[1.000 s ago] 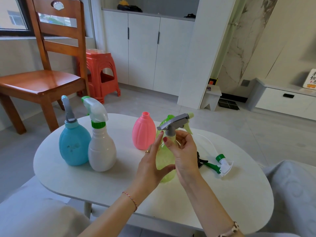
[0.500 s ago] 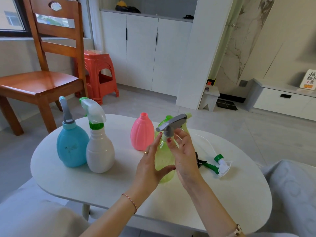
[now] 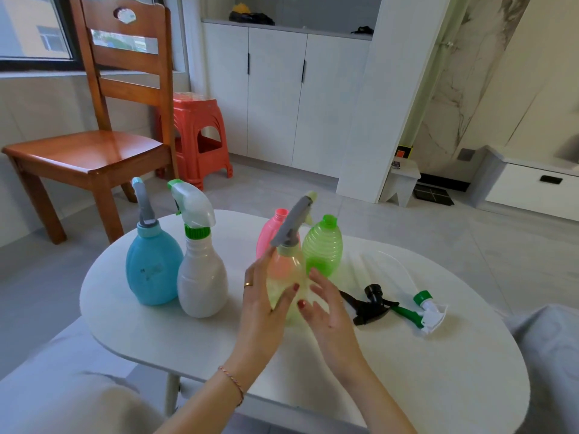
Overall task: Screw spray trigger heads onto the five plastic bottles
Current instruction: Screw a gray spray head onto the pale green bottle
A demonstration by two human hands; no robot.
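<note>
Loose trigger heads (image 3: 376,303) right of hands (image 3: 263,305), pink bottle (image 3: 272,233) behind

left grip (image 3: 261,303) — gold ring, braided wrist cord | right grip (image 3: 327,311) — red nails, bare forearm

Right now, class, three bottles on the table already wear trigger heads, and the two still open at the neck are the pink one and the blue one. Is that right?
Not quite. The head view shows the blue bottle already wears a grey trigger head. The two still open at the neck are the pink bottle and the green bottle. The rest stands: three bottles wear heads.
</note>
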